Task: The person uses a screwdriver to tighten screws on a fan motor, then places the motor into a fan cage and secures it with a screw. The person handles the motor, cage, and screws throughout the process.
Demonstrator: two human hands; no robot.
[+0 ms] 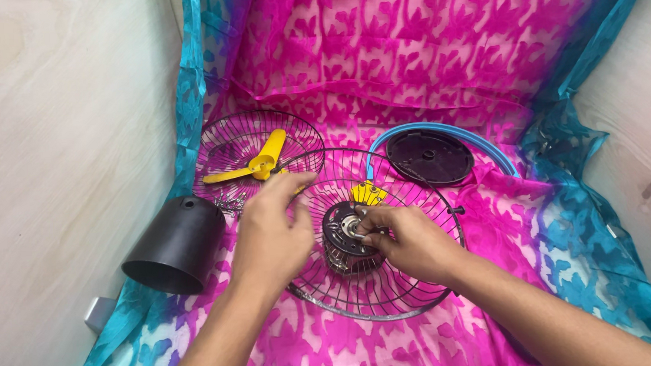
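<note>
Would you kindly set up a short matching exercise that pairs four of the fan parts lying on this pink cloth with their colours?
Things:
1. Fan blade
2. Ring around the round disc
3. Cone-shaped cover at the left
4. Wire grille under the hands

Colours:
A. Black
B. Dark metal wire
C. Yellow
D. Light blue

Pairs: 1-C, 2-D, 3-A, 4-B.

The left hand rests on the grille's rim, and the right hand's fingers pinch at the motor hub in its centre.
</note>
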